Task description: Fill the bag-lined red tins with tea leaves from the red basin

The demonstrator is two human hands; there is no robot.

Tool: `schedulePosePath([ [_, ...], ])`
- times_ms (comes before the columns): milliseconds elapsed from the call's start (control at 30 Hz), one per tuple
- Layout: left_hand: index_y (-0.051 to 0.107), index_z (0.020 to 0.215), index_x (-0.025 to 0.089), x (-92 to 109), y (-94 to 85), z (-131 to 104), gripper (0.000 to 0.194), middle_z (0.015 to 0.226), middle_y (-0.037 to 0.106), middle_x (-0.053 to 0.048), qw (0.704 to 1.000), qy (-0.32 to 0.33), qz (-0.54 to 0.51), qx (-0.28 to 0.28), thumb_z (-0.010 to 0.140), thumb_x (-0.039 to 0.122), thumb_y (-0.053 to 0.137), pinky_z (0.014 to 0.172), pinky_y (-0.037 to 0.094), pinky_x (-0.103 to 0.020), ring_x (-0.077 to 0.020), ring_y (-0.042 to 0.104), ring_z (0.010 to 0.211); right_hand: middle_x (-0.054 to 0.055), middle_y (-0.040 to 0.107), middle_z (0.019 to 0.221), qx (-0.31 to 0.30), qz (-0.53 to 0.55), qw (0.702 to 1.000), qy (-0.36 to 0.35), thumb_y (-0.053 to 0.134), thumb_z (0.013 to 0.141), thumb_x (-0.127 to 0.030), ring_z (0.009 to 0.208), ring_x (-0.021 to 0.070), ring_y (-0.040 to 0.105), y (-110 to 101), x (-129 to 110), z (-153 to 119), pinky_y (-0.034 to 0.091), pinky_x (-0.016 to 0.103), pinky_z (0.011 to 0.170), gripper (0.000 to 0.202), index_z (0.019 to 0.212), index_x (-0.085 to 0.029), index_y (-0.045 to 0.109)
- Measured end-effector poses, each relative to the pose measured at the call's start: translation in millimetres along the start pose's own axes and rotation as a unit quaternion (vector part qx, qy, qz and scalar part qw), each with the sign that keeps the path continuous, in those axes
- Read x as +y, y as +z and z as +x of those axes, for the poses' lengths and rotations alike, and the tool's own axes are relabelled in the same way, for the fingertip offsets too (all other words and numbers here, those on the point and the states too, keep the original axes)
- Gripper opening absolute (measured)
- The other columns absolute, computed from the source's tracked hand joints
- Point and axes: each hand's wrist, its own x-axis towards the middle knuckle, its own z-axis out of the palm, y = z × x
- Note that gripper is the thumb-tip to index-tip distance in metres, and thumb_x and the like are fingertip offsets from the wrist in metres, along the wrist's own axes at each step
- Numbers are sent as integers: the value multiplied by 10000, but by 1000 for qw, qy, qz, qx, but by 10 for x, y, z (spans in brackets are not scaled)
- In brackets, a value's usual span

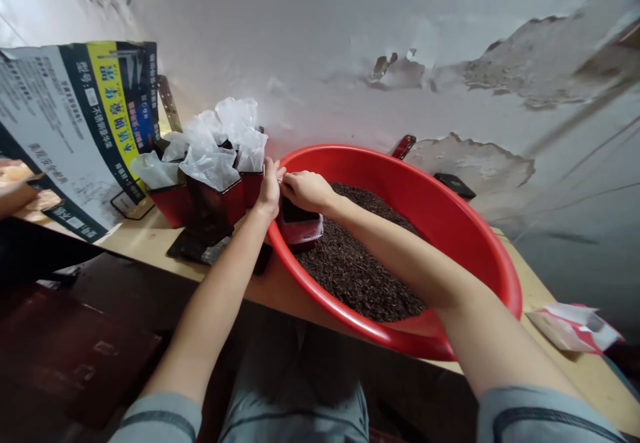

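My left hand (271, 189) is closed at the left rim of a large red plastic basin (430, 196). Beside it, with fingertips nearly touching, my right hand (309, 191) is closed in a pinch. Both seem to grip the edge of a clear plastic bag (306, 231) that lines a small tin, though the fingers partly hide it. That tin stands inside the basin, its bag folded down over the near side and dark contents within. Around it lie dark, dry, loose tea-like leaves (350, 276).
Left of the basin stand several dark red tins (223, 206) with plastic bags puffing out. Dark lids (193, 246) lie before them. A printed cardboard sheet (75, 129) stands farther left. A white-and-red packet (575, 328) rests on the wooden table (590, 376) at right. Behind is a peeling wall.
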Motion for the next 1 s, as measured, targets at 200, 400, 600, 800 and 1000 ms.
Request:
schedulePosePath([
  [200,114,1651,49,58,-43,-9,875,1637,361,-199,986,-54,-155,27,994,557,-161,1141,430,-370,-238,440,1472,113,728,1036,-27,-35,999,-14,300,1090,-466,834,203,658,87,-12,166,390,293,679,518,1036,-161,714],
  [400,139,1659,98,-9,-77,17,880,1636,375,-173,985,-57,-164,3,985,580,-159,1179,381,-425,-245,368,1514,99,692,1012,-12,-49,999,-14,292,1093,-440,752,172,606,89,-84,-81,315,306,616,505,1033,-153,703],
  [600,121,1661,101,-62,-96,61,897,1649,352,-167,988,-52,-142,-15,973,592,-181,1214,324,-409,-225,314,1539,100,664,1016,-4,-42,999,-30,278,1088,-416,729,162,562,151,-190,-382,283,312,585,495,1023,-151,692],
  [800,100,1661,98,-62,-126,68,904,1631,387,-173,991,-45,-123,-17,962,562,-233,1168,391,-413,-226,398,1498,104,668,1051,20,-33,999,26,339,1074,-409,758,181,580,185,-49,-103,333,315,613,435,1041,-156,691],
  [1000,186,1649,92,-59,-132,67,945,1567,479,-184,987,-52,-152,3,963,610,-206,1129,448,-453,-282,537,1384,106,666,1079,52,29,997,44,335,1072,-396,848,203,600,244,2,181,382,308,665,407,1029,-168,668],
])
